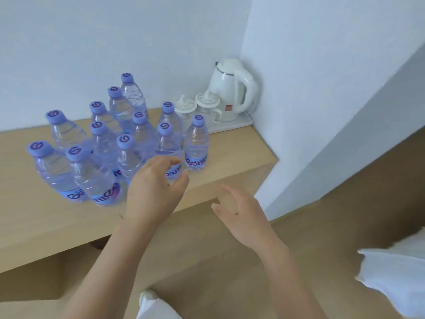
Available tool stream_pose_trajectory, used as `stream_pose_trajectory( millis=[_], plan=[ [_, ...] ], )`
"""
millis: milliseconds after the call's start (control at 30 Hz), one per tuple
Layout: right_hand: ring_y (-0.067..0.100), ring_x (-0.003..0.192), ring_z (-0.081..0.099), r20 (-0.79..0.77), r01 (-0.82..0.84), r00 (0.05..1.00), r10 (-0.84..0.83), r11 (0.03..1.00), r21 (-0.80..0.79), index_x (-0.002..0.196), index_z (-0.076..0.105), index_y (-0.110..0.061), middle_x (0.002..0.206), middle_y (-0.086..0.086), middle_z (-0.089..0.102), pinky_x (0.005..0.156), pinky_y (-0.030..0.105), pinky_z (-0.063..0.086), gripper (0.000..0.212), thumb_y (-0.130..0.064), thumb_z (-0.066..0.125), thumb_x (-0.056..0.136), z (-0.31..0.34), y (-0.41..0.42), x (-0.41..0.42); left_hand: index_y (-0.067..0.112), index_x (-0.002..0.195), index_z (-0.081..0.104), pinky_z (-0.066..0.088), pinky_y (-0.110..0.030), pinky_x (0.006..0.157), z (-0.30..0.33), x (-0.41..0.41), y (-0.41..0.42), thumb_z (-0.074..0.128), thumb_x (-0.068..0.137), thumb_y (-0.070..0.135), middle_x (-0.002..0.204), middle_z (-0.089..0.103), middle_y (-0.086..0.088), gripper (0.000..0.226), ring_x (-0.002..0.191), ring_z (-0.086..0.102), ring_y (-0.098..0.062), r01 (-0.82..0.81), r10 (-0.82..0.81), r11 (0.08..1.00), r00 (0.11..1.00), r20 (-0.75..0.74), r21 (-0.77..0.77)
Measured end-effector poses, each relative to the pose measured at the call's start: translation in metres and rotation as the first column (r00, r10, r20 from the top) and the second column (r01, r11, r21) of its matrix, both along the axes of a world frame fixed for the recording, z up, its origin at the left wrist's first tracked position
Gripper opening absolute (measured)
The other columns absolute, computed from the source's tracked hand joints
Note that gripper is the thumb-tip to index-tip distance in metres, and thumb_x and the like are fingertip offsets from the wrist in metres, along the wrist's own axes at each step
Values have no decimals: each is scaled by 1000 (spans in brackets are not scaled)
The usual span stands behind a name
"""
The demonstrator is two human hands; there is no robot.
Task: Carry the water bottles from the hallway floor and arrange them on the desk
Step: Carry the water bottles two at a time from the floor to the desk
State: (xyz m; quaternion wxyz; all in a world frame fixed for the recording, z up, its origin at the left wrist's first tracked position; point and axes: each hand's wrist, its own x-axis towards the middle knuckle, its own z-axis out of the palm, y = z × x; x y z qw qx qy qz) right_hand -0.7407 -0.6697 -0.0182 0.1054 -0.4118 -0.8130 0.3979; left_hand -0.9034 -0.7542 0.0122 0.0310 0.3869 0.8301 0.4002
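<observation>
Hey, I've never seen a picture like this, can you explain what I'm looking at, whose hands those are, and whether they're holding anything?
This is a single picture from a camera worn on a person's head, looking forward and down, so the arms belong to the wearer. On the wooden desk stands a cluster of clear water bottles with purple caps. Behind them, in the corner, a white kettle and two lidded glass cups sit on a white tray. The left hand curls loosely just in front of the nearest bottle; whether it touches it is unclear. The right hand hangs open, holding nothing.
</observation>
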Motion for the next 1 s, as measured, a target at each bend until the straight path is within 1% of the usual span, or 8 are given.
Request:
stream_pose_trajectory(
  millis=[133, 233, 333, 467, 600, 767, 867, 1000],
  plan=[
    [7, 124, 40, 20, 130, 991, -131, 991, 13, 139, 39, -27, 139, -13, 39, 96, 21, 30, 53, -42, 53, 91, 3, 24, 96, 21, 106, 66, 37, -26, 71, -8, 85, 47, 66, 80, 33, 98, 61, 6, 29, 73, 53, -16, 198, -197, 973, 980, 22, -117],
    [9, 127, 37, 59, 258, 964, -260, 965, 40, 139, 39, -23, 142, -9, 39, 100, 24, 32, 53, -39, 54, 91, 4, 44, 165, 21, 108, 65, 46, -31, 74, -13, 150, 85, 64, 81, 34, 103, 64, 2, 30, 88, 60, -17, 373, -369, 919, 928, 52, -129],
    [10, 131, 35, 105, 374, 919, -381, 924, 84, 140, 39, -20, 143, -5, 39, 98, 20, 28, 56, -40, 55, 90, 6, 61, 229, 28, 113, 62, 38, -23, 64, -17, 212, 120, 60, 84, 39, 101, 61, 11, 31, 77, 52, -5, 493, -489, 854, 870, 64, -166],
    [8, 132, 34, 130, 531, 832, -539, 842, 96, 140, 38, -26, 145, -10, 36, 96, 23, 30, 57, -47, 52, 89, 5, 77, 297, 28, 115, 61, 37, -24, 72, -22, 277, 168, 59, 86, 39, 114, 59, 12, 31, 88, 53, -7, 628, -627, 747, 774, 83, -217],
    [13, 130, 38, 162, 629, 751, -640, 768, 118, 140, 38, -23, 145, -6, 38, 101, 31, 37, 57, -46, 52, 90, 2, 105, 342, 26, 116, 60, 37, -25, 76, -30, 322, 223, 58, 86, 41, 116, 59, 11, 34, 95, 55, -11, 731, -745, 626, 663, 66, -272],
    [14, 127, 40, 240, 717, 643, -727, 682, 145, 139, 40, -19, 140, -3, 44, 95, 29, 36, 55, -45, 51, 91, -2, 161, 381, 27, 112, 61, 38, -26, 80, -42, 364, 309, 57, 86, 44, 117, 59, 11, 31, 102, 56, -12, 811, -841, 496, 538, 62, -310],
    [15, 123, 40, 303, 739, 578, -758, 643, 199, 132, 45, -16, 132, -1, 48, 89, 26, 33, 48, -43, 49, 93, 2, 207, 401, 25, 117, 58, 36, -24, 81, -41, 388, 373, 55, 88, 44, 118, 58, 8, 35, 104, 54, -12, 853, -904, 358, 419, 89, -381],
    [17, 126, 37, 344, 773, 525, -779, 605, 190, 133, 44, -15, 136, 2, 46, 94, 28, 34, 48, -42, 48, 93, 7, 258, 424, 22, 123, 56, 36, -23, 83, -34, 420, 449, 54, 89, 42, 122, 58, 6, 39, 108, 54, -13, 890, -963, 202, 256, 80, -409]
  ],
)
